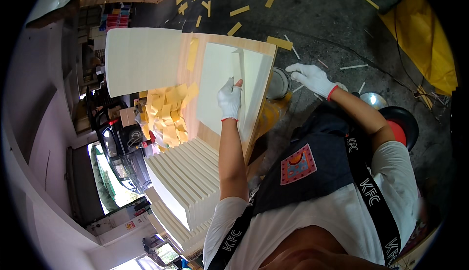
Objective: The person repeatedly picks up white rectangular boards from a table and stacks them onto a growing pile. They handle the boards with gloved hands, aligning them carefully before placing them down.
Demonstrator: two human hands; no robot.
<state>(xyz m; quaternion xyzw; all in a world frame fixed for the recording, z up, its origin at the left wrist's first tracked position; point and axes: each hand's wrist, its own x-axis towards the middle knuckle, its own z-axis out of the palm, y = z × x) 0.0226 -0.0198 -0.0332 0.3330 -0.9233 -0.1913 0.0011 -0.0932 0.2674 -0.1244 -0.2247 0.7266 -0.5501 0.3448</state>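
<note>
A pale cream sheet [215, 67] lies flat on the wooden tabletop [202, 129], with more pale material along its right side. My left hand [229, 100], in a white knit glove with the thumb tip bare, is closed at the lower end of a narrow pale strip [237, 64] that rises from the sheet. The strip's far end is free. Off the table's right edge, my right hand [313, 79], also gloved, reaches toward a round grey tub [278, 83]. Its fingers are stretched and somewhat apart at the tub's rim, and I see nothing in them.
Tall stacks of cream boards [188, 172] stand at the table's near left. Beyond them is a heap of yellow strips [166, 111]. A large pale panel [141, 60] extends left of the table. Yellow and white scraps litter the dark floor [322, 25]; a yellow sheet [420, 40] lies far right.
</note>
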